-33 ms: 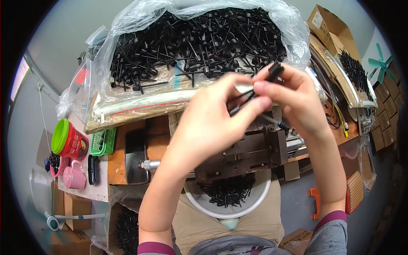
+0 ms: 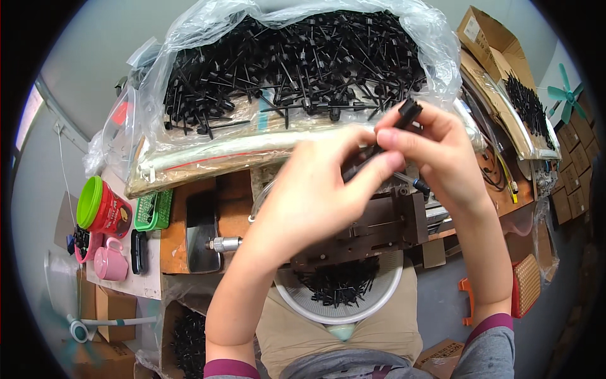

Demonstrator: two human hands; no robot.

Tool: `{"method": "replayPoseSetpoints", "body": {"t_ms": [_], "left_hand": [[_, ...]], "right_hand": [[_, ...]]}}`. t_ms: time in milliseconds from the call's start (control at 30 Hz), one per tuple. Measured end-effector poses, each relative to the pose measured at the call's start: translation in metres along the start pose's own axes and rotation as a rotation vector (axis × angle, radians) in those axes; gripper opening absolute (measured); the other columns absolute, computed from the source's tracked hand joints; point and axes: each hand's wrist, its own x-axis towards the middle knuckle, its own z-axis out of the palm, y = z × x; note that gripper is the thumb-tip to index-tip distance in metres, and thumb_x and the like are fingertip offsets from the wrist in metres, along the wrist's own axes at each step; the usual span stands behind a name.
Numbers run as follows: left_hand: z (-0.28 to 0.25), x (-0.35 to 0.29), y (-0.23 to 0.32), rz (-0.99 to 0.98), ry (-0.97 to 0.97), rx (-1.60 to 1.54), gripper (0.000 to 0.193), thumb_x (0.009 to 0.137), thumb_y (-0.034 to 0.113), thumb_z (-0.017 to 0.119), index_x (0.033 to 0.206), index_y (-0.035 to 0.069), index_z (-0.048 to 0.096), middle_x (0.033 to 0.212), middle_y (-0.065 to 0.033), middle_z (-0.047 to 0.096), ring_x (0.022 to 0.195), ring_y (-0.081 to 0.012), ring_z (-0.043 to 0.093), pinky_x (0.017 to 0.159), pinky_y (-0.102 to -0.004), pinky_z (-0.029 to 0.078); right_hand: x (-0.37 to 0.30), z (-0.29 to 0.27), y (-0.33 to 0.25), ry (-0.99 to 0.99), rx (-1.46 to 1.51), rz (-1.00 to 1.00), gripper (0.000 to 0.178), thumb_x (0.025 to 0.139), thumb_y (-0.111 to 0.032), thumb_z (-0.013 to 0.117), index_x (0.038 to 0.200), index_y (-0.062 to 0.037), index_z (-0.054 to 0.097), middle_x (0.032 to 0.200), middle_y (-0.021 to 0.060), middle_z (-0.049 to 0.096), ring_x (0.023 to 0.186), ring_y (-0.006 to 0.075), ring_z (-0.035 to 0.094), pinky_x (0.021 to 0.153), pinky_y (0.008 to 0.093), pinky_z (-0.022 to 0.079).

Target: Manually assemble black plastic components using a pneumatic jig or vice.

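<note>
Fading into the black lens rim at far left, a grey wall (image 2: 38,164) rises above a fan (image 2: 78,330) whose blades, at lower left, are too blurred to make out. Left of centre, a red tub (image 2: 115,215) with a green rim, a pink mug (image 2: 111,262), a small black case (image 2: 139,252) and a green basket (image 2: 163,211) sit beside a dark, glossy slab (image 2: 202,234) on a wooden tabletop (image 2: 173,240). Across the upper middle, a heap of black stemmed pieces (image 2: 303,57) spreads within clear plastic (image 2: 189,28). At centre, a worker's left hand (image 2: 319,183) is blurred, most of its fingers hidden; thumb and forefinger stand close together near the lower end of a black part (image 2: 410,112), but whether they grip it cannot be told. Below, a white basket (image 2: 334,319) of similar pieces is partly covered by a brown metal fixture (image 2: 372,230), itself masked by the left hand and forearm. Right of centre, the right hand (image 2: 439,142) pinches the black part narrowly between thumb and fingers, its thicker end showing above them. Farther right, an open cardboard box (image 2: 495,28) stands behind more dark rods (image 2: 529,107); an orange item with a gridded top (image 2: 527,287) rests at lower right, and stacked cartons (image 2: 574,164) are cut off at the edge.
</note>
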Motion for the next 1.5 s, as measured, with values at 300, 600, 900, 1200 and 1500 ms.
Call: {"method": "replayPoseSetpoints", "body": {"t_ms": [300, 600, 900, 1200, 1500], "left_hand": [[0.045, -0.092, -0.002, -0.397, -0.001, -0.447, 0.023, 0.101, 0.014, 0.055, 0.12, 0.0, 0.061, 0.075, -0.0009, 0.062, 0.061, -0.0035, 0.052, 0.054, -0.019, 0.039], [0.054, -0.143, -0.001, -0.44, 0.155, -0.914, 0.02, 0.107, 0.014, 0.043, 0.118, -0.001, 0.05, 0.083, -0.005, 0.056, 0.068, -0.0084, 0.051, 0.057, -0.021, 0.041], [0.067, -0.144, -0.004, -0.424, 0.408, -0.824, 0.025, 0.108, 0.027, 0.041, 0.103, 0.003, 0.047, 0.066, -0.0039, 0.046, 0.055, -0.0143, 0.046, 0.05, -0.0256, 0.041], [0.066, -0.151, -0.016, -0.351, 0.412, -0.976, 0.035, 0.108, 0.038, 0.038, 0.107, 0.004, 0.046, 0.074, -0.0002, 0.04, 0.067, -0.0104, 0.04, 0.06, -0.0252, 0.035], [0.072, -0.146, -0.014, -0.478, 0.392, -1.02, 0.071, 0.1, 0.07, 0.016, 0.106, 0.006, 0.047, 0.073, 0.0008, 0.039, 0.066, -0.0126, 0.039, 0.06, -0.0256, 0.031]], "right_hand": [[-0.062, -0.002, 0.017, 0.226, 0.225, 0.071, 0.015, 0.092, -0.009, 0.069, 0.102, 0.0012, 0.071, 0.098, 0.0035, 0.068, 0.082, 0.0082, 0.058, 0.076, 0.0229, 0.046], [-0.121, 0.013, 0.041, -0.016, -0.615, -0.29, 0.04, 0.075, -0.003, 0.081, 0.113, 0.0032, 0.069, 0.116, 0.0206, 0.067, 0.102, 0.028, 0.069, 0.087, 0.0351, 0.056], [-0.141, 0.038, 0.075, -0.116, -0.936, -0.292, 0.027, 0.075, -0.004, 0.075, 0.099, 0.0047, 0.066, 0.129, 0.0239, 0.06, 0.096, 0.0286, 0.07, 0.077, 0.0342, 0.059], [-0.124, 0.047, 0.069, -0.214, -1.282, -0.336, 0.023, 0.071, -0.008, 0.066, 0.091, 0.0026, 0.065, 0.124, 0.0245, 0.064, 0.063, 0.0113, 0.061, 0.058, 0.0251, 0.049], [-0.121, 0.05, 0.061, -0.215, -1.267, -0.257, 0.026, 0.07, -0.01, 0.068, 0.094, -0.0001, 0.068, 0.117, 0.0192, 0.068, 0.06, 0.0139, 0.062, 0.054, 0.0249, 0.049]]}}
